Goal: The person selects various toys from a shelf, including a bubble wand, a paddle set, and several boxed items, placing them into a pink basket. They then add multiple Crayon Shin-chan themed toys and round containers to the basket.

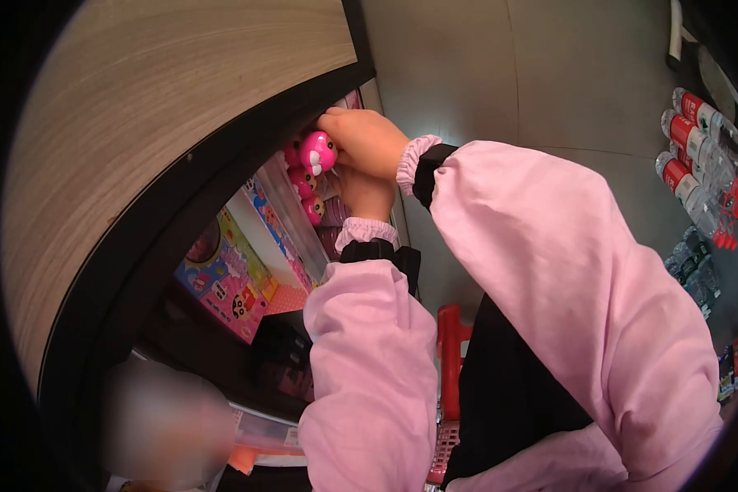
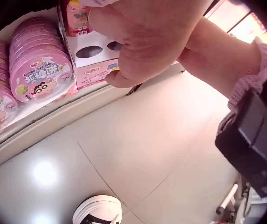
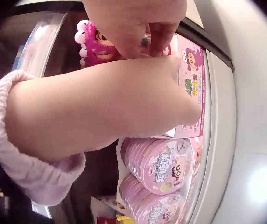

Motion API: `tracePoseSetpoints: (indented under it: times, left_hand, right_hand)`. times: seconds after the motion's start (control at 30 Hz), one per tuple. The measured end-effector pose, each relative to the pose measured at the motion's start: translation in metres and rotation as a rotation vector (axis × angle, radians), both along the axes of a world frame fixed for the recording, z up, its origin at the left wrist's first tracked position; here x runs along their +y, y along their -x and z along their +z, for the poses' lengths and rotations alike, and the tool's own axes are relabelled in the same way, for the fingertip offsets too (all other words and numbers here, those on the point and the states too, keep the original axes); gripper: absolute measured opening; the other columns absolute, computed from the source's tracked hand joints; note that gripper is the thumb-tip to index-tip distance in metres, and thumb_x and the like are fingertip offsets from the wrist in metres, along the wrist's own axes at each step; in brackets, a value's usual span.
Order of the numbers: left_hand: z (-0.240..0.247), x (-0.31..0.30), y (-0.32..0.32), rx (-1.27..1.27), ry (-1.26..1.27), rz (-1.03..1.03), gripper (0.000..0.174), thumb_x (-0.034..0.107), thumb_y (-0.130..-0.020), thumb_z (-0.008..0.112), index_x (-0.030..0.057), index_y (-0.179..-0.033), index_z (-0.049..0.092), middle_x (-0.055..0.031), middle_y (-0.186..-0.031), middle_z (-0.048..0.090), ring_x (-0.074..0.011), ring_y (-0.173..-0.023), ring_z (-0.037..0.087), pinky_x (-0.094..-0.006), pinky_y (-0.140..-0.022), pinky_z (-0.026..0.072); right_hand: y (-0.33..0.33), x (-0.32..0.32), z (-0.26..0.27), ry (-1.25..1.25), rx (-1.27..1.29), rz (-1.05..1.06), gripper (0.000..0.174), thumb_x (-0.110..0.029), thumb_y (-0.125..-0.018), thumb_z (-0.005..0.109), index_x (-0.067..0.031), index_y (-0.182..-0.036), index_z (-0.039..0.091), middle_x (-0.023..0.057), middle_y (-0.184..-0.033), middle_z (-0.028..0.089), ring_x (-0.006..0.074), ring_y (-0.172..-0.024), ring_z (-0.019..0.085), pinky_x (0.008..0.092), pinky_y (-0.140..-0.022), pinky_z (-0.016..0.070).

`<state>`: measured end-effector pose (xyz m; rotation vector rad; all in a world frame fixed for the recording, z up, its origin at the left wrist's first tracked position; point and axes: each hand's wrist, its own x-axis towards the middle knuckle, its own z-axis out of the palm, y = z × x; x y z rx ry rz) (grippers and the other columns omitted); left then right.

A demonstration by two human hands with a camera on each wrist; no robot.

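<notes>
The right hand [image 1: 362, 143] overlaps the left hand [image 1: 367, 195] at the display box [image 3: 193, 86]; hidden fingertips leave both grips impossible to tell. Pink toy heads [image 1: 318, 153] cluster at the box, beside the right hand. Round pink tubs [image 2: 39, 74] stack next to it; bottles [image 1: 687, 139] are well apart from it.

Glossy bright-pink toys [image 1: 317, 152] with rounded heads and cartoon faces are seen lined up close together; white rounded parts are shown on the one nearest the box [image 3: 192, 84]. The box is open-topped, printed pink and white with a cartoon figure and lettering, and set at the shelf edge [image 2: 61, 114]. Dark oval holes are cut in its white panel. The toys' lower parts are partly hidden.
</notes>
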<state>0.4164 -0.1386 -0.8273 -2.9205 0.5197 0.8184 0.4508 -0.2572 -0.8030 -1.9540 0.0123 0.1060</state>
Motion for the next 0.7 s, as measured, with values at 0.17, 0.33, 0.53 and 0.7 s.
tracePoseSetpoints:
  times: [0.17,0.33,0.53,0.7]
  left_hand:
    - [-0.02,0.011,-0.003,-0.178,0.132,-0.138,0.045,0.031,-0.078,0.054,0.005,-0.114,0.047,-0.0153,-0.112,0.052,-0.0306,-0.105,0.049,-0.0392,-0.084,0.0395]
    - [-0.01,0.009,0.007,-0.12,0.165,-0.032,0.042,0.026,-0.077,0.055,0.0045,-0.113,0.047,-0.015,-0.11,0.052,-0.03,-0.103,0.05,-0.0383,-0.083,0.0398]
    - [0.002,-0.006,0.021,-0.118,0.359,0.159,0.039,0.02,-0.076,0.056,0.0038,-0.111,0.047,-0.0147,-0.107,0.052,-0.0293,-0.1,0.051,-0.0371,-0.083,0.0402]
    - [0.033,-0.034,0.058,-0.065,0.684,0.423,0.037,0.015,-0.075,0.057,0.0033,-0.109,0.048,-0.0145,-0.105,0.052,-0.0288,-0.098,0.052,-0.0361,-0.082,0.0406]
  right_hand:
    - [0.004,-0.009,0.01,-0.026,-0.061,0.053,0.032,-0.013,-0.067,0.062,-0.0036,-0.096,0.051,0.0115,-0.094,0.055,0.0318,-0.087,0.055,0.0383,-0.073,0.0458]
    - [0.02,-0.02,0.031,-0.108,-0.1,0.012,0.038,-0.016,-0.067,0.065,-0.0052,-0.101,0.051,0.0086,-0.104,0.056,0.03,-0.092,0.055,0.0362,-0.076,0.0462]
    - [0.028,-0.029,0.065,-0.171,-0.135,0.048,0.039,-0.016,-0.068,0.066,-0.0068,-0.102,0.051,0.0105,-0.106,0.056,0.0306,-0.092,0.055,0.0357,-0.078,0.0463]
    - [0.071,-0.058,0.089,-0.228,0.039,-0.014,0.037,-0.017,-0.069,0.066,-0.0056,-0.101,0.052,0.0121,-0.095,0.058,0.0308,-0.087,0.056,0.0351,-0.073,0.0461]
